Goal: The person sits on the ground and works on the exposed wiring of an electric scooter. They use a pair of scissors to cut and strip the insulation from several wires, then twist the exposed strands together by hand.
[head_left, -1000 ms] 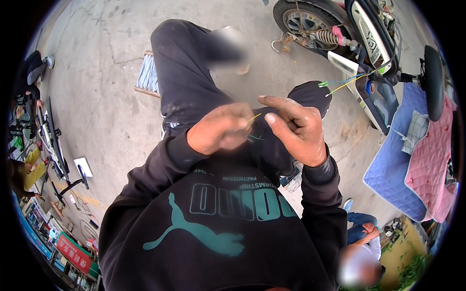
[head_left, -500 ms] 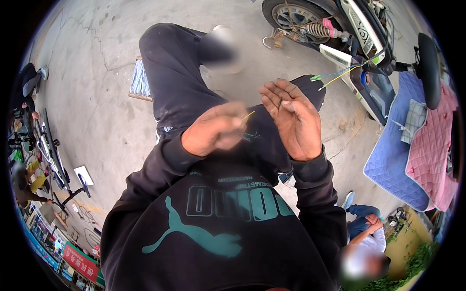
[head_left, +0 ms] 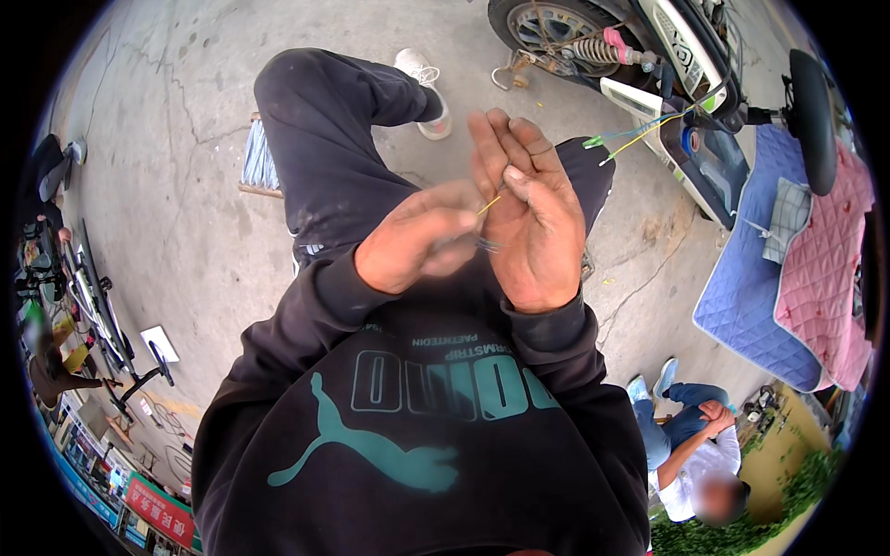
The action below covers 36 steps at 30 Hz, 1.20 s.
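Observation:
My left hand (head_left: 417, 236), blurred, is closed in a pinch on a thin yellow wire (head_left: 489, 204), with some fine pale strands just below it. My right hand (head_left: 528, 208) is turned palm up beside it, fingers raised together and thumb pressed against them; whatever lies under the thumb is too small to make out. Beyond my right hand, loose blue and yellow wires (head_left: 630, 139) with a green connector (head_left: 591, 142) hang from the scooter (head_left: 686, 51) over my right knee (head_left: 589, 157).
Blue (head_left: 742, 278) and pink (head_left: 834, 259) quilted pads lie at right. A seated person (head_left: 695, 445) is at lower right; another person (head_left: 51, 361) is by a bicycle (head_left: 102, 315) at left. A slatted wooden item (head_left: 260, 162) lies beside my left leg.
My right hand has turned palm up, then moved leftward and upward, closer to my left hand. My left hand has shifted slightly right, still with the yellow wire.

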Available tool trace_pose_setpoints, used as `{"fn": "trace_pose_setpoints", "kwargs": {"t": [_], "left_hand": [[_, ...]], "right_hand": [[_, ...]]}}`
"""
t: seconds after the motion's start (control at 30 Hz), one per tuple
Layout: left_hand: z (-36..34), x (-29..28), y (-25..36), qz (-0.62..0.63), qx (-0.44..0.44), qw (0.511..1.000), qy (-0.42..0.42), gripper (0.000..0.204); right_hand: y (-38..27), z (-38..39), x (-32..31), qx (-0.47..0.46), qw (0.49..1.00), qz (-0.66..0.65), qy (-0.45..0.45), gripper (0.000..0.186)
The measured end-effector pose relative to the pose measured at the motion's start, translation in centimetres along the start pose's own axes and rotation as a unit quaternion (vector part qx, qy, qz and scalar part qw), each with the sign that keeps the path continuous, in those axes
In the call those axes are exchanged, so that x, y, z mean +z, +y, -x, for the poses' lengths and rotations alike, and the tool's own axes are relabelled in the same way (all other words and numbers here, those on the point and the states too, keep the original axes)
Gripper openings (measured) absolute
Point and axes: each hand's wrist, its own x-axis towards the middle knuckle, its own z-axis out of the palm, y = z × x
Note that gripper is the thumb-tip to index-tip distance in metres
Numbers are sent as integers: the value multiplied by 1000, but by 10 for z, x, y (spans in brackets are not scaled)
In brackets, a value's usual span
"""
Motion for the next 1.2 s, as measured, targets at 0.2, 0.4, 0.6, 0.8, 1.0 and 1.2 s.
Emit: {"fn": "trace_pose_setpoints", "kwargs": {"t": [0.2,0.4,0.6,0.8,1.0,1.2], "left_hand": [[2,-2,0,14,8,1000,-1,11],[2,-7,0,29,-9,1000,0,13],[2,-3,2,44,-11,999,23,10],[3,-4,3,44,-12,999,12,10],[1,-9,-2,32,-9,999,7,13],[1,-6,0,36,-13,999,13,11]], "right_hand": [[5,0,2,-1,999,-33,16,45],[7,-1,3,-3,999,-37,10,44],[8,-2,3,-7,1000,-29,0,45],[8,-3,5,-12,999,-30,-1,44],[9,-3,2,-11,1000,-26,-4,44],[11,-2,1,-20,1000,19,-12,46]]}}
